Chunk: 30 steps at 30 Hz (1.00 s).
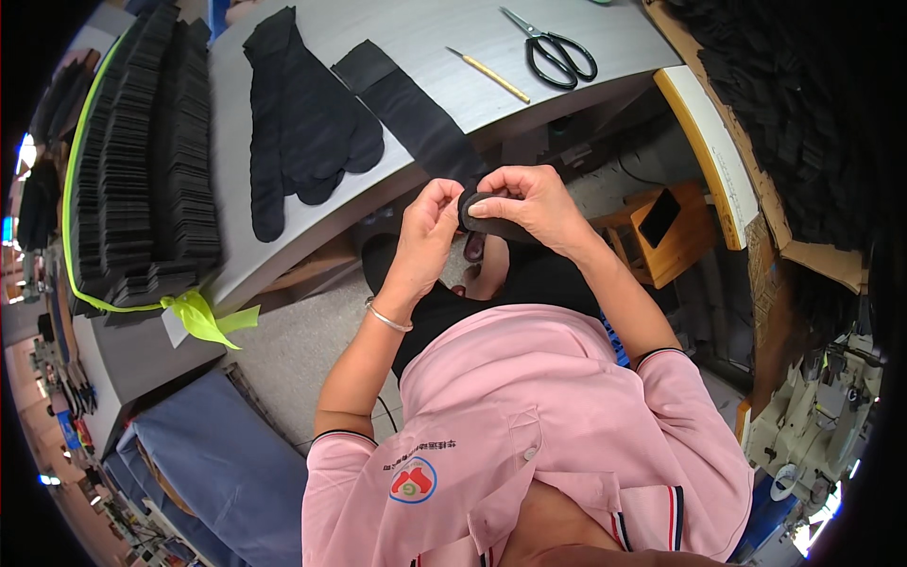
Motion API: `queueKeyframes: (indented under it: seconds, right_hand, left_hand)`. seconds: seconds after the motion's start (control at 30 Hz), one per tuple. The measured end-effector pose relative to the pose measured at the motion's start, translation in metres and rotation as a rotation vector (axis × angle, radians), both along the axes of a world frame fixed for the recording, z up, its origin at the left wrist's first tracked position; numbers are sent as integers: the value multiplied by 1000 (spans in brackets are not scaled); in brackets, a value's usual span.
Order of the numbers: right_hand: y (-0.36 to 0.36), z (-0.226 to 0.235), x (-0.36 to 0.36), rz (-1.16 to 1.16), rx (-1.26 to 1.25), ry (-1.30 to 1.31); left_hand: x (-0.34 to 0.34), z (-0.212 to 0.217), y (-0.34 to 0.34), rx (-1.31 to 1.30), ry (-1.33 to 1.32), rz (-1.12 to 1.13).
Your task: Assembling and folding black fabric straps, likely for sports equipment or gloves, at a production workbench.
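Both of my hands are pinched on the rounded end of a long black sock (406, 104) in front of my body. My left hand (433, 223) grips its edge with thumb and fingers. Close beside it, my right hand (532, 203) presses its thumb on the dark fabric, with the fingers curled behind. From my hands the sock runs up over the table edge, and its cuff lies flat on the grey table (416, 28). To its left lie several similar black socks (307, 113), overlapping, with their rounded ends toward me.
Black-handled scissors (557, 61) and a thin yellow-handled pointed tool (491, 76) lie on the table. A tall black fabric stack (142, 151), tied with a neon band, stands left. At right are a carton of black pieces (784, 104) and a phone (659, 217) on a wooden stool (685, 250).
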State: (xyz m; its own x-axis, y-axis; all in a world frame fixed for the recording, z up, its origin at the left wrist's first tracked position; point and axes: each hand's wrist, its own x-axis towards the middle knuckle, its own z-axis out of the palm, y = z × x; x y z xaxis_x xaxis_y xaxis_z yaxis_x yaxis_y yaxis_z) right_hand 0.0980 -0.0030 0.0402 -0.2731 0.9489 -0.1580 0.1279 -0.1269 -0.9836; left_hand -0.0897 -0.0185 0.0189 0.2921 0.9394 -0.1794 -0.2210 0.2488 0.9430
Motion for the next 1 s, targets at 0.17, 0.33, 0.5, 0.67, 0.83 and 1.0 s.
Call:
queueKeyframes:
  seconds: [0.17,0.33,0.5,0.67,0.83,1.0]
  right_hand:
    - [-3,3,-1,-9,-42,3]
    - [-6,-6,4,79,-62,29]
    - [-9,-11,1,59,13,43]
    - [-17,-17,-13,-67,119,-129]
    - [-20,-38,-31,-339,497,-332]
    - [-13,-35,-3,-126,266,-148]
  left_hand:
    - [-4,-5,0,112,124,-42]
    - [-3,-7,-4,47,131,-91]
    - [0,0,-9,163,314,12]
    - [9,4,-7,388,596,129]
    - [24,-22,-10,483,598,263]
    - [19,-19,-5,579,667,195]
